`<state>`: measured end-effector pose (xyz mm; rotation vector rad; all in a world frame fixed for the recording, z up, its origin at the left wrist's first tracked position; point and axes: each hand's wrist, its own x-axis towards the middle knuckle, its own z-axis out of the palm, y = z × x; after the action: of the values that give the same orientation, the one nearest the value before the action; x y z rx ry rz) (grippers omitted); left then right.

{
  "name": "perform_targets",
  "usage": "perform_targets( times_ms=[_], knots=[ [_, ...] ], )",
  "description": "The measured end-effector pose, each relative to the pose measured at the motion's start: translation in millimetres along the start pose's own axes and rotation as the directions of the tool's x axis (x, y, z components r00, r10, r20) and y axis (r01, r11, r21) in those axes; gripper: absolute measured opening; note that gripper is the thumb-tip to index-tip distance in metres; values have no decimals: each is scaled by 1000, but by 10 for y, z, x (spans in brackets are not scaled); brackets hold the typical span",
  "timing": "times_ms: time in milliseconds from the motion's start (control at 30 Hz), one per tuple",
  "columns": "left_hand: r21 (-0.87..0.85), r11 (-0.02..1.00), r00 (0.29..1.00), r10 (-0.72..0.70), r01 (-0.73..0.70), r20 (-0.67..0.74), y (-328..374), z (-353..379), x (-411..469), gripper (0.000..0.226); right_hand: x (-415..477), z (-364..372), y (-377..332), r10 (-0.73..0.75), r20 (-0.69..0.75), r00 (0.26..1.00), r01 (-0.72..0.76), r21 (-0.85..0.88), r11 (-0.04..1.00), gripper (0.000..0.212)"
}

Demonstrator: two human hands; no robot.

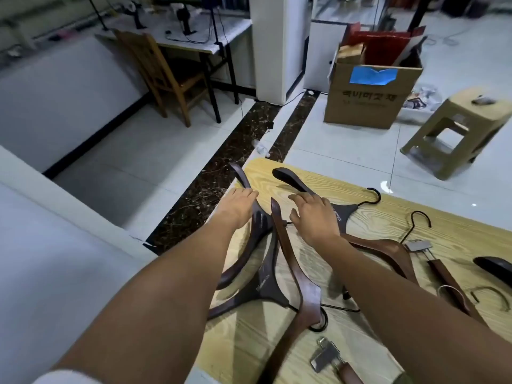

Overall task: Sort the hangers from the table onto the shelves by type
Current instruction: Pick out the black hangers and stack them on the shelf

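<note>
Several dark wooden hangers lie heaped on the light wood table (457,234). My left hand (238,206) rests on a dark brown curved coat hanger (260,225) near the table's left edge, fingers mostly straight. My right hand (313,214) lies on a black-brown coat hanger (293,181) with a black hook, fingers slightly bent over it. A reddish-brown hanger (293,273) lies between my forearms. Clip-type trouser hangers (443,273) with metal clamps lie at the right and one (329,358) at the front.
A cardboard box (365,98) with a blue label and a tan plastic stool (454,134) stand on the tiled floor beyond the table. A wooden chair (163,73) and a desk (194,37) are at the back left. White surfaces run along the left.
</note>
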<state>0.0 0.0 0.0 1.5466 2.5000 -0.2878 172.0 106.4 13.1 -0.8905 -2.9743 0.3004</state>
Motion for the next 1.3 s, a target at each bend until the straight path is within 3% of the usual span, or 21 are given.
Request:
perform_targets(
  times_ms=[133,333,533,867,1100,1300],
  knots=[
    [73,996,999,42,-43,12,-49,113,290,57,128,131,71,21,-10,1000,-21,-17,1000,42],
    [200,976,990,64,-89,125,-133,331,639,69,294,298,195,10,-21,1000,-10,-27,1000,41],
    [310,940,966,65,-144,250,-184,394,785,65,425,404,288,10,-31,999,-11,-12,1000,41],
    [416,882,970,157,-223,187,-346,241,808,32,419,448,378,11,-32,999,-12,-4,1000,37],
    [462,853,968,183,-244,172,-612,46,581,41,407,336,270,0,-5,1000,0,-2,1000,36],
    [518,840,987,146,-160,69,-733,-152,439,46,334,251,12,-57,203,978,49,42,998,43]
  ],
)
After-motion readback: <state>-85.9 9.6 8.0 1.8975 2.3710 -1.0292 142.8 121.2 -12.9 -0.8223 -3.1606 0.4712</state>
